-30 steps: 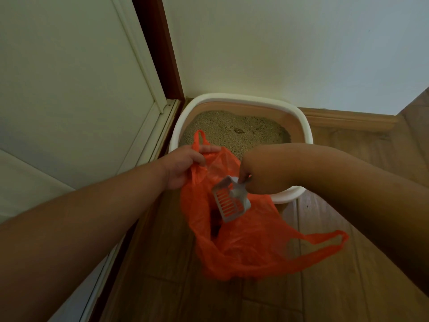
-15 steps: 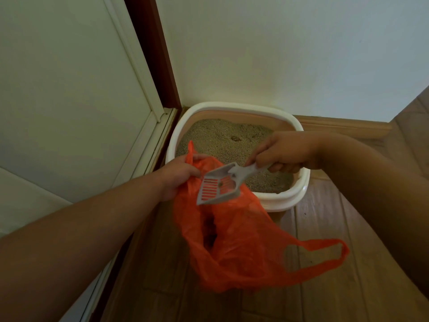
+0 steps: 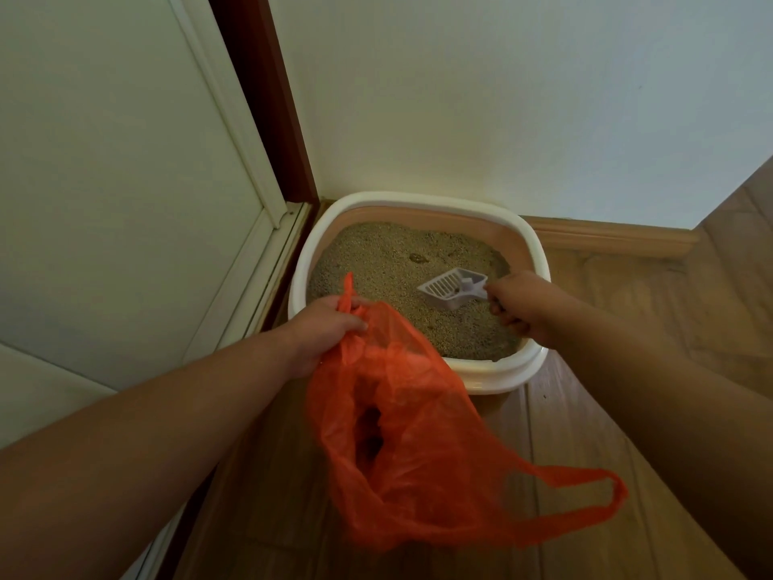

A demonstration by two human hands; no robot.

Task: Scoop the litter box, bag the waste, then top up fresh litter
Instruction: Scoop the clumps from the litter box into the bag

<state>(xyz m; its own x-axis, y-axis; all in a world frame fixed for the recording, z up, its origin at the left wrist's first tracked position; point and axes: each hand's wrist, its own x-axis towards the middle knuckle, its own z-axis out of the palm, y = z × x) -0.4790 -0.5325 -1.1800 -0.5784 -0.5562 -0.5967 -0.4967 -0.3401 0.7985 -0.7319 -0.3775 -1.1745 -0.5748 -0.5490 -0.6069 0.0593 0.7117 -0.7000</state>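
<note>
Gripping scoop (image 3: pixel 454 288), right hand (image 3: pixel 523 303) over litter

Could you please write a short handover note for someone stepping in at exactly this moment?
Left hand grips one handle of the orange bag, which hangs open in front of the litter box.
Right hand holds the white scoop low over the litter.
Done: something dark already lies in the bag.
Left: a dark clump near the back, closing the bag, topping up; no fresh litter in view.

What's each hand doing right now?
Left hand: grips the orange plastic bag by its handle.
Right hand: grips the white litter scoop.
</note>
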